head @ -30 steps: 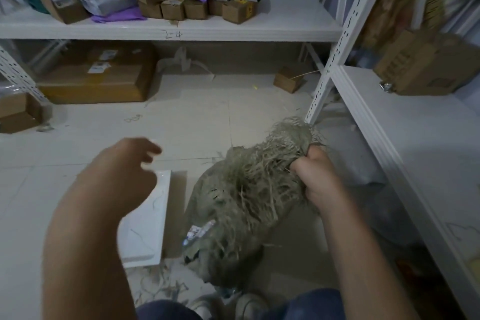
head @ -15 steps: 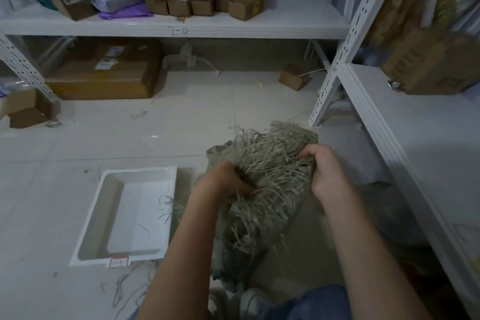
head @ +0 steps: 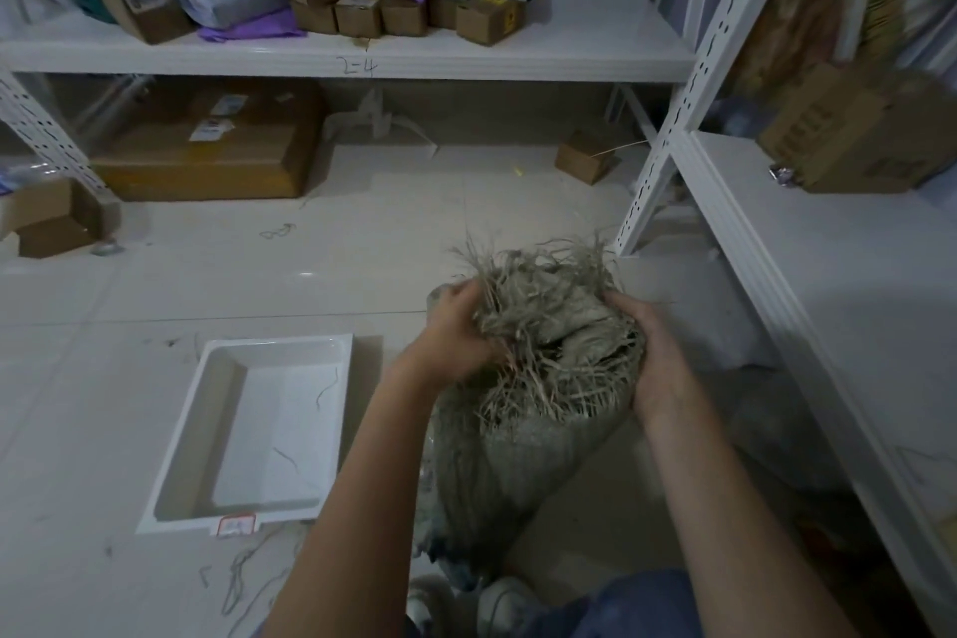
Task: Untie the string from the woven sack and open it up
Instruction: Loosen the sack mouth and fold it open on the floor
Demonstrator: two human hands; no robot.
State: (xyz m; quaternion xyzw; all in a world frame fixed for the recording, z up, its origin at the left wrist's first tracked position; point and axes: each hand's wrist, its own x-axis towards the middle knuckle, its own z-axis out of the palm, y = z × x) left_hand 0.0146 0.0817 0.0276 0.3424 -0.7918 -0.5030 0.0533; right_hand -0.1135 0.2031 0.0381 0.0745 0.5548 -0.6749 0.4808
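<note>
A grey-green woven sack point(head: 497, 471) stands upright on the floor in front of my feet. Its top is a frayed mass of loose fibres point(head: 544, 326), bunched and folded over. My left hand point(head: 455, 326) grips the left side of the frayed mouth, fingers buried in the fibres. On the right side my right hand point(head: 642, 352) clasps the mouth. No separate tie string can be made out among the fibres.
A white shallow tray point(head: 269, 430) lies on the floor to the left of the sack, with loose threads around it. White metal shelving point(head: 777, 249) runs along the right and back point(head: 362, 57), holding cardboard boxes and parcels. More boxes point(head: 207, 155) sit under the back shelf.
My left hand came in from the left and took hold of the sack's frayed top. Both hands have since shifted up around the mouth, and the sack stands more upright.
</note>
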